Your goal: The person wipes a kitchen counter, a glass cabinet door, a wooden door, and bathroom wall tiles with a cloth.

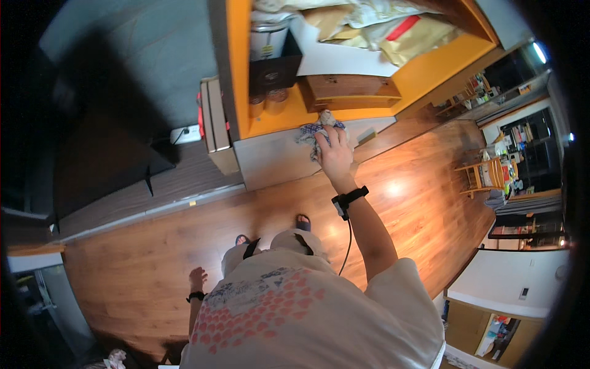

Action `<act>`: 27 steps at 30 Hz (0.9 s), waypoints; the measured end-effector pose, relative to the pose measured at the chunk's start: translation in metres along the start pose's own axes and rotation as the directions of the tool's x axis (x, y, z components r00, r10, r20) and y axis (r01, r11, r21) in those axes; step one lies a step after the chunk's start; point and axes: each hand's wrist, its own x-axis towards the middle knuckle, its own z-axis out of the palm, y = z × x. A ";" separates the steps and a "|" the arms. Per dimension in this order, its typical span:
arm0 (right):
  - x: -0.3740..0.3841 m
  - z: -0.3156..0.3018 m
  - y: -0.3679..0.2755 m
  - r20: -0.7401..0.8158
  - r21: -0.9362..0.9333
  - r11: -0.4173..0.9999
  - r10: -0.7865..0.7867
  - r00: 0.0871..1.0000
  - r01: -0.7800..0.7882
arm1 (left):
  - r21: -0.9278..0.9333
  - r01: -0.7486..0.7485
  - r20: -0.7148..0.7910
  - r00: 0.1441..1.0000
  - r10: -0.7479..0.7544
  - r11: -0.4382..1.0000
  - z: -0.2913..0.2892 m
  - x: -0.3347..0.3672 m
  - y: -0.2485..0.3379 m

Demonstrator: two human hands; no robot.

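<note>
My right hand reaches forward and presses a crumpled white cloth with a blue pattern against the white drawer front. Its fingers spread over the cloth, and part of the cloth bunches up at the lower edge of the orange shelf. Just right of the hand sits a small pale handle on the drawer front. Down at my left side hangs my left hand, fingers loosely apart, holding nothing and touching nothing.
On the shelf are a brown wooden box, a black box and several packets. Left of the cabinet, books stand beside a white power strip. A wooden chair stands far right on the wood floor.
</note>
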 end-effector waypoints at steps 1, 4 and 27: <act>-0.008 -0.005 0.020 0.012 -0.035 0.999 0.033 0.999 -0.032 | -0.228 0.009 0.078 0.997 0.009 0.974 0.012 -0.004 -0.001; -0.015 -0.009 0.064 0.027 -0.048 0.997 0.066 0.997 -0.065 | -0.051 0.064 -0.003 0.998 -0.064 0.997 0.034 -0.005 -0.026; -0.287 -0.044 0.300 0.743 0.365 0.749 0.123 0.657 -0.553 | 0.246 -0.016 -0.009 1.000 0.019 0.969 0.254 -0.043 0.012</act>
